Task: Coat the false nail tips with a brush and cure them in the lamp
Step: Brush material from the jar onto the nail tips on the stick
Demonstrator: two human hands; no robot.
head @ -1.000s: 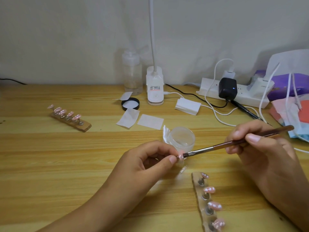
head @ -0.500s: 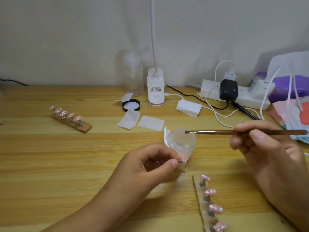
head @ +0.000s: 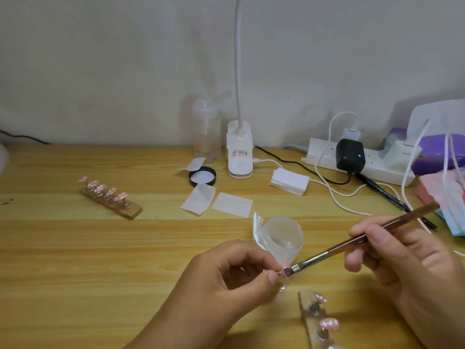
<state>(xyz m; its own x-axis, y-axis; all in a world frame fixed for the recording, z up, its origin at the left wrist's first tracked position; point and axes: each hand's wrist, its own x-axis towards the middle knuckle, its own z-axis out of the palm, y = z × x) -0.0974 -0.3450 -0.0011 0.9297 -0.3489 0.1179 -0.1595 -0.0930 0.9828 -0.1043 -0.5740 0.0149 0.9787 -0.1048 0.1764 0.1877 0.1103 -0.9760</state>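
My left hand [head: 234, 270] pinches a small pink false nail tip [head: 286, 272] on its stand between thumb and forefinger. My right hand [head: 400, 263] grips a brown-handled brush [head: 352, 244]; its bristles touch the nail tip. Just behind stands an open clear jar [head: 281, 238]. A wooden holder [head: 317, 321] with pink nail tips lies at the bottom right, between my hands. A second wooden holder [head: 110, 197] with several pink tips lies at the far left. The white lamp [head: 239, 152] stands at the back by the wall.
A black jar lid [head: 202, 176], white wipes [head: 216, 201] and a white pad stack [head: 289, 182] lie mid-desk. A clear bottle [head: 206, 132] stands beside the lamp. A power strip [head: 359, 162] with chargers and cables, a black pen [head: 392, 197], and packets fill the right.
The brush went from the nail tip up to the jar, then came back down; its bristles are on the nail tip again. My left hand stayed put.
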